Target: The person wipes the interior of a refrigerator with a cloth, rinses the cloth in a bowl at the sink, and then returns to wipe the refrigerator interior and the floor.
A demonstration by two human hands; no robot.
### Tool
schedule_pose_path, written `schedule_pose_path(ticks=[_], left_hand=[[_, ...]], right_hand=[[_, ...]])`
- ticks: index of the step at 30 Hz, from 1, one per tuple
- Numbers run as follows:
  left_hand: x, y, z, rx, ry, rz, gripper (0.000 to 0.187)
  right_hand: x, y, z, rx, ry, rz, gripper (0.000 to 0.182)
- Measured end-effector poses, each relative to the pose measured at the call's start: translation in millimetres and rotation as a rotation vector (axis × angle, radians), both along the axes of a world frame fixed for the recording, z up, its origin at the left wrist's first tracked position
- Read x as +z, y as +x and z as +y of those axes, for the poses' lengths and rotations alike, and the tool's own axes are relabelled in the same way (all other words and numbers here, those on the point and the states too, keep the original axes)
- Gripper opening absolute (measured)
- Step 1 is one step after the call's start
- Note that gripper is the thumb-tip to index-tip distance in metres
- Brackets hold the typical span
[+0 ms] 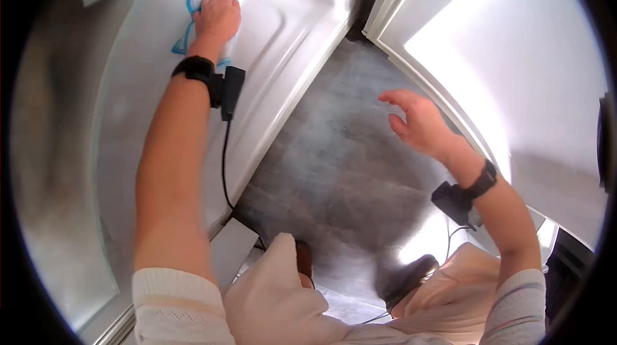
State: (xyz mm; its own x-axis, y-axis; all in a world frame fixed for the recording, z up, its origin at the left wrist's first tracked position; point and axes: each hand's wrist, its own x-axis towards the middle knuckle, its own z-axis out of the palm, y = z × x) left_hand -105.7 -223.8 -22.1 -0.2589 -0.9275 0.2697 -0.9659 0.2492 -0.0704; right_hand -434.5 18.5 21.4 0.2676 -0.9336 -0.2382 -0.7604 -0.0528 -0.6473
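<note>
My left hand (218, 16) reaches far up and presses a white cloth with blue edging (187, 42) against a white panel (263, 40). Its fingers curl over the cloth, and part of the cloth is hidden under the palm. Over the dark floor, my right hand (421, 123) hangs in the air with its fingers apart and nothing in it. Each wrist carries a black band; a small black device (232, 93) with a cable sits at the left one, and another black device (452, 202) at the right one.
A white door-like panel (514, 49) with a raised frame stands on the right. Between the panels lies a grey, marbled floor (328, 152). A black cable (225, 159) runs down from the left wrist. My knees and a dark shoe (411, 277) are below.
</note>
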Motion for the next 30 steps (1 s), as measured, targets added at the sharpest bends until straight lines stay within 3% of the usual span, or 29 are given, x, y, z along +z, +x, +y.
schedule_pose_path(ticks=[3,4,5,9,11,13,15,25,30], left_hand=[[-2,-10,23,-0.131,0.115,0.03,0.028],[-14,-10,36,-0.217,-0.065,0.094,0.027],[-11,-9,35,-0.218,-0.066,0.088,0.027],[-3,-3,12,-0.047,-0.141,-0.009,0.024],[7,3,-5,0.033,0.105,0.038,0.025],[8,13,-22,0.049,0.123,0.158,0.027],[30,4,-24,0.201,0.43,0.188,0.032],[25,-9,-35,0.303,0.317,0.052,0.031],[31,-5,-43,0.165,0.377,0.005,0.023]], right_hand=[[-36,1,15,-0.037,-0.101,0.189,0.043],[-47,0,19,-0.04,-0.1,0.18,0.043],[-56,-1,22,-0.05,-0.085,0.239,0.046],[-73,-9,37,-0.09,-0.01,0.339,0.052],[-76,-10,42,-0.079,-0.027,0.365,0.052],[-78,-9,43,-0.072,-0.045,0.388,0.052],[-77,-9,45,-0.061,-0.061,0.418,0.05],[-77,-10,45,-0.071,-0.079,0.399,0.05],[-74,-2,47,-0.076,-0.057,0.443,0.053]])
